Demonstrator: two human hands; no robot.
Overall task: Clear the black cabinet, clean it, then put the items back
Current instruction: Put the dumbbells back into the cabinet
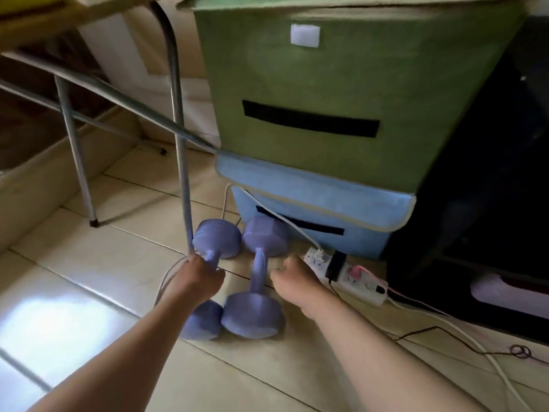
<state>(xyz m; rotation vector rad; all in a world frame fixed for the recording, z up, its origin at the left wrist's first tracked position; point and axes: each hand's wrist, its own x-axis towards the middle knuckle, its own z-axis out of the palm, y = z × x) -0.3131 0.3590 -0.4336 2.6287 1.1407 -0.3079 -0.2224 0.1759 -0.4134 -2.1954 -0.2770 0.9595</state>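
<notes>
Green fabric box point(326, 84) is filling most of the view, standing hard against the left flank of the black cabinet point(490, 188), whose dark inside is giving nothing away. A blue fabric box point(326, 197) is sitting under the green one, likewise just left of the cabinet. Two purple dumbbells are lying side by side on the tiled floor point(104, 278), out in front of the blue box and well left of the cabinet. The left hand point(197, 282) is wrapping round the handle of the farther dumbbell point(218, 237), close against a metal table leg point(181, 173). The right hand point(297, 282) is hanging curled just beside the handle of the nearer dumbbell point(252, 316), grasping nothing that shows. A white power strip point(362, 285) is lying between that hand and the cabinet, with plugs and cables in it. Judging by this, the dumbbells are being handled as cabinet items, though whether they are being parked or gathered for return I cannot tell. The next move is probably asking for a full wrap on the nearer handle, then a lift clear of the leg, the strip and the white cable point(166, 281).
</notes>
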